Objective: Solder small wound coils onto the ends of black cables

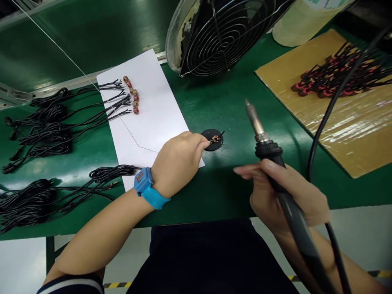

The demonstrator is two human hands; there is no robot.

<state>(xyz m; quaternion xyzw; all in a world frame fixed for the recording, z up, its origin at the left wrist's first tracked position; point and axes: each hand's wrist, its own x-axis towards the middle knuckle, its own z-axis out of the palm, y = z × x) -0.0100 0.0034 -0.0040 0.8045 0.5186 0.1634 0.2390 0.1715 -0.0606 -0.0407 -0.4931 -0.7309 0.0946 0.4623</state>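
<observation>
My left hand [182, 161], with a blue strap on its wrist, is closed in a pinch at the left edge of a small round black disc [208, 134]. A thin solder wire [128, 131] comes down from the upper left and runs in under this hand; a fine end shows at the fingertips. On the disc lies a small copper-wound ring coil [215, 139] with a short black lead, right beside those fingertips. My right hand [288, 188] grips a soldering iron [269, 153] by its black handle. Its metal tip points up and away, apart from the coil.
Several ring coils [135, 104] line a white paper sheet [156, 94], near the stripped ends of black cables [50, 126]. More cable bundles [27, 204] lie front left. A fan with a wire guard [226, 43] stands behind. Finished-looking coils [330, 79] are heaped on brown cardboard [346, 134].
</observation>
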